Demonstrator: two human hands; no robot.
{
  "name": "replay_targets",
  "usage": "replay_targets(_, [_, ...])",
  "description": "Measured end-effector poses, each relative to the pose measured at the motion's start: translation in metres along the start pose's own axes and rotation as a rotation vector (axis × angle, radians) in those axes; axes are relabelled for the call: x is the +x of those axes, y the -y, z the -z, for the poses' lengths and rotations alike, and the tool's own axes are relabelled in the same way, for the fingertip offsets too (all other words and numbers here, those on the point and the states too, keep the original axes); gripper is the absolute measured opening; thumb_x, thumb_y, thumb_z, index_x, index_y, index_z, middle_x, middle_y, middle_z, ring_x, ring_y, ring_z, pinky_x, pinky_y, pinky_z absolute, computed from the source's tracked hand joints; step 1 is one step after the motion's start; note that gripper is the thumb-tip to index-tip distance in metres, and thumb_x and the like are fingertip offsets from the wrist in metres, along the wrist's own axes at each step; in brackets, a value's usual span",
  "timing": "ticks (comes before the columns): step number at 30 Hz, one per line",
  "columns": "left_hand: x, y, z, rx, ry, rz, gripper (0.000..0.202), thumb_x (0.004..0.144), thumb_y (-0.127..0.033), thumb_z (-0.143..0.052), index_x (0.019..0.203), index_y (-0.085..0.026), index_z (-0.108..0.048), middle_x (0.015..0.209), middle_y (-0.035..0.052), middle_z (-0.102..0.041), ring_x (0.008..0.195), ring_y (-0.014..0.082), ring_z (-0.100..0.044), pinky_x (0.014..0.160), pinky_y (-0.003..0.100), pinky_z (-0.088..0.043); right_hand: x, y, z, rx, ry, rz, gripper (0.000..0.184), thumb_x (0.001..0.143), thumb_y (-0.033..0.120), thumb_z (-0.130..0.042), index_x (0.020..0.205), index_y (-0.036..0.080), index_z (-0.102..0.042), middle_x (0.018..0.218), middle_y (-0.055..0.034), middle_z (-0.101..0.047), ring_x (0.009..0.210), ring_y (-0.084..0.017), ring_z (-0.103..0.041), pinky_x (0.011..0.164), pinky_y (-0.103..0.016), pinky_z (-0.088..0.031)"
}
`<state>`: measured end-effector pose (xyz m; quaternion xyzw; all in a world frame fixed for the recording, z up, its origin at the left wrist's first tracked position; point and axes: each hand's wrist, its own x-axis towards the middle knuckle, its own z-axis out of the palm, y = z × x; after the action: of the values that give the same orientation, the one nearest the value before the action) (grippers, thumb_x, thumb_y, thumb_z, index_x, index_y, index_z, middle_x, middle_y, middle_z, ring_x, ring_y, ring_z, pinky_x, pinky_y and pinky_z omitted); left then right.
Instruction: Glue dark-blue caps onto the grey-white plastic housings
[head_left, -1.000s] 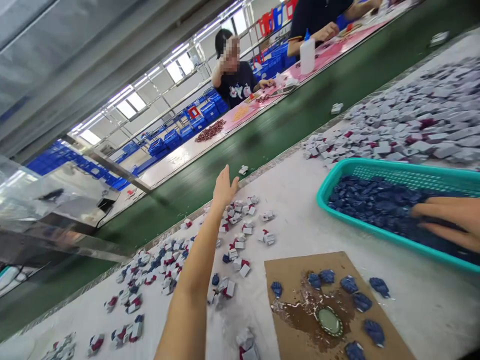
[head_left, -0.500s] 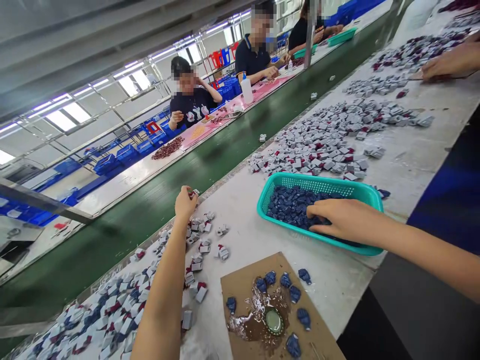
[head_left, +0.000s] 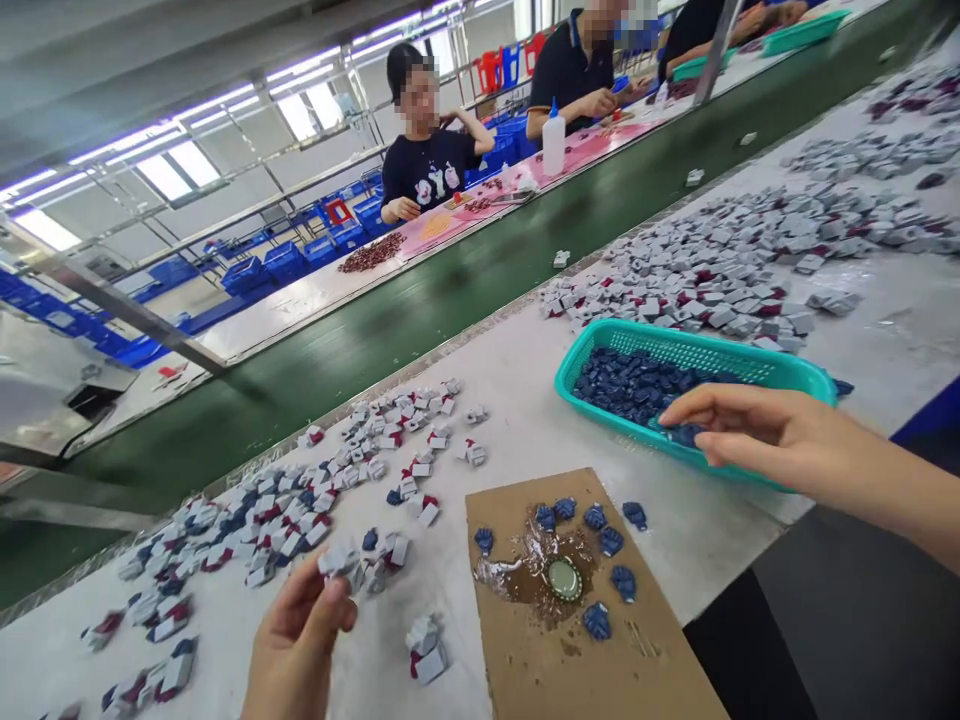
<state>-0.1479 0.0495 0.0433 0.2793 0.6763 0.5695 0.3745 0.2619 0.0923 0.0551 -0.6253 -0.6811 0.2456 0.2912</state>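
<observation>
In my left hand (head_left: pixel 296 635), thumb and fingers pinch a small light grey plastic piece (head_left: pixel 339 562). This hand is above the near side of a spread of grey, dark red and blue parts (head_left: pixel 289 515). My right hand (head_left: pixel 780 430) is over the front rim of a teal perforated basket (head_left: pixel 630 425) of dark blue pieces (head_left: pixel 626 385). A small blue piece (head_left: pixel 681 435) shows between its thumb and forefinger, partly hidden. Several blue fist-shaped pieces (head_left: pixel 597 620) lie on and beside a cardboard sheet (head_left: pixel 525 660), around a bottle cap (head_left: pixel 564 578) and a wet, shiny patch.
Beyond the white table runs a green conveyor belt (head_left: pixel 450 300) with a few small parts on it. A large heap of grey parts (head_left: pixel 720 255) lies behind the basket. Across the belt, people (head_left: pixel 427 150) sit at a bench with a white squeeze bottle (head_left: pixel 553 145).
My left hand has come back from the belt's edge toward me, holding a grey piece. My right hand has lifted out of the blue pieces to the basket's front rim. The view has shifted.
</observation>
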Motion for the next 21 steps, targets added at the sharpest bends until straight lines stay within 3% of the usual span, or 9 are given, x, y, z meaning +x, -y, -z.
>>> replay_targets(3, [-0.032, 0.026, -0.005, -0.251, -0.08, 0.148, 0.047, 0.036, -0.044, -0.1, 0.068, -0.022, -0.074, 0.065, -0.0035, -0.068, 0.048, 0.008, -0.051, 0.045, 0.02, -0.048, -0.012, 0.025, -0.021, 0.208, 0.337, 0.039, 0.021, 0.091, 0.037, -0.054, 0.097, 0.023, -0.069, 0.088, -0.0051, -0.071, 0.077, -0.018, -0.067, 0.066, -0.027, -0.052])
replay_targets(6, [-0.067, 0.043, -0.038, -0.349, 0.038, 0.219, 0.043, 0.044, -0.041, -0.1, 0.075, -0.024, -0.078, 0.067, -0.0028, -0.07, 0.048, 0.0065, -0.053, 0.045, 0.016, -0.047, -0.02, 0.041, -0.053, 0.228, 0.508, 0.211, 0.023, 0.096, 0.034, -0.048, 0.102, 0.023, -0.068, 0.089, -0.0028, -0.071, 0.074, -0.016, -0.067, 0.066, -0.027, -0.05])
replay_targets(9, [-0.095, 0.046, -0.072, -0.376, 0.249, 0.288, 0.042, 0.049, -0.041, -0.099, 0.082, -0.023, -0.081, 0.071, 0.0018, -0.073, 0.057, 0.0097, -0.059, 0.044, 0.014, -0.045, -0.025, 0.043, -0.086, 0.039, 0.464, 0.469, 0.025, 0.093, 0.015, -0.041, 0.102, 0.022, -0.064, 0.086, -0.0005, -0.068, 0.067, -0.014, -0.063, 0.06, -0.026, -0.043])
replay_targets(11, [-0.105, 0.043, -0.082, -0.399, 0.301, 0.318, 0.045, 0.05, -0.04, -0.099, 0.088, -0.023, -0.082, 0.077, 0.0035, -0.075, 0.061, 0.0106, -0.061, 0.046, 0.015, -0.047, -0.027, 0.039, -0.101, -0.145, 0.338, 0.623, 0.027, 0.085, 0.004, -0.039, 0.094, 0.021, -0.059, 0.081, -0.0005, -0.065, 0.062, -0.015, -0.061, 0.055, -0.027, -0.037])
replay_targets(15, [-0.104, 0.037, -0.08, -0.406, 0.322, 0.394, 0.053, 0.053, -0.042, -0.098, 0.098, -0.021, -0.082, 0.077, 0.0042, -0.076, 0.059, 0.0117, -0.066, 0.054, 0.019, -0.053, -0.026, 0.039, -0.111, -0.434, 0.128, 0.843, 0.025, 0.072, -0.002, -0.044, 0.081, 0.022, -0.048, 0.069, 0.001, -0.056, 0.053, -0.016, -0.053, 0.05, -0.03, -0.029])
replay_targets(21, [-0.099, 0.033, -0.076, -0.462, 0.331, 0.432, 0.046, 0.049, -0.041, -0.1, 0.087, -0.021, -0.083, 0.072, 0.0032, -0.076, 0.061, 0.0133, -0.07, 0.055, 0.018, -0.054, -0.03, 0.041, -0.116, -0.587, 0.182, 0.951, 0.03, 0.065, -0.003, -0.051, 0.077, 0.023, -0.043, 0.068, 0.0014, -0.056, 0.056, -0.018, -0.057, 0.05, -0.033, -0.026])
